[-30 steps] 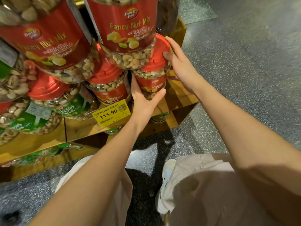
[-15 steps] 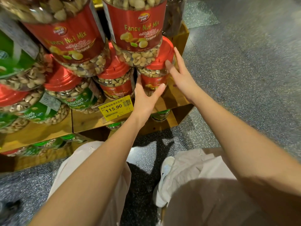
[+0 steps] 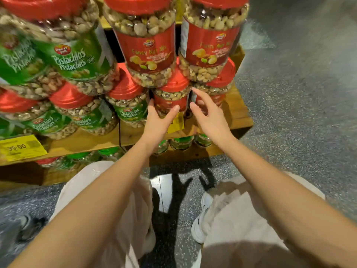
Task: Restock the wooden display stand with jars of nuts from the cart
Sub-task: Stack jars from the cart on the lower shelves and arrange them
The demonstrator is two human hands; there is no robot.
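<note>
**Head view (only view supplied)**

1. Stand: the wooden stand (image 3: 240,115) carries nut jars in stacked rows. Red-label mixed-nut jars (image 3: 148,53) are to the R and green-label pistachio jars (image 3: 77,60) to the L. The upper jars rest on the lids of the row below. More jars (image 3: 181,144) stand on the lower shelf. A yellow price tag (image 3: 21,147) hangs on the shelf edge at far L.

2. L hand (image 3: 160,122): spread wide. Palm and fingers lie against the front of the middle jar (image 3: 170,98) in the bottom row, w/ the thumb out to the R side. The fingers look straight, not wrapped. It presses; no lift is evident.

3. R hand (image 3: 209,117): wide, fingers fanned, holds nothing. It sits just in front of the end jar (image 3: 220,89) at the stand's R corner. Contact cannot be confirmed.

4. Task item pos.: both jars stand upright on the shelf, lids under the upper row. The cart is not in view.

5. Progress (judgement): this corner looks full, w/ no visible gaps in the rows. The step in hand appears to be squaring up placed jars. Qty left cannot be told, since the cart and the rest of the stand are out of frame.

6. Caution: the upper row rides on the lower lids, so a hard push may shift the stack.
</note>
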